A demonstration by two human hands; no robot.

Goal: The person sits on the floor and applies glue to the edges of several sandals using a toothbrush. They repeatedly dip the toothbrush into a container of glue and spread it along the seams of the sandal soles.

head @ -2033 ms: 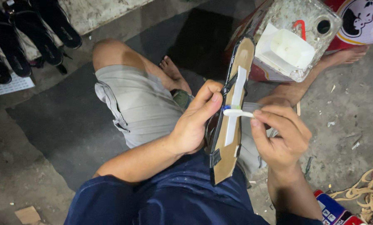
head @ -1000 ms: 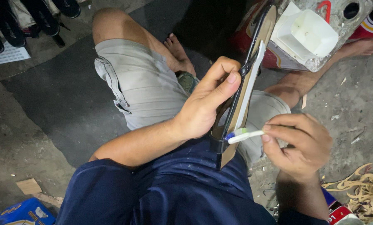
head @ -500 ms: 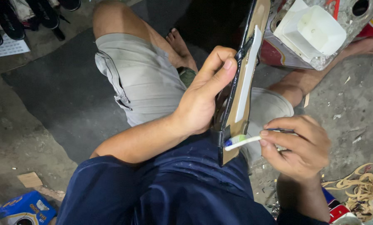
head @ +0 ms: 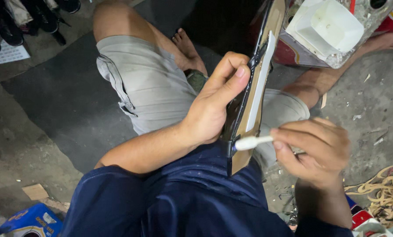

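Shoe upper (head: 253,94) top cut off. Left hand (head: 216,107) grips it; right hand (head: 315,147) pinches white brush (head: 251,141). Gritty concrete floor (head: 372,101), dark mat (head: 69,101).

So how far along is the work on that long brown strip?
A white band already runs down most of the brown strip, held upright by the left hand. The right hand holds a white brush against its lower end. The bare tip below looks left.
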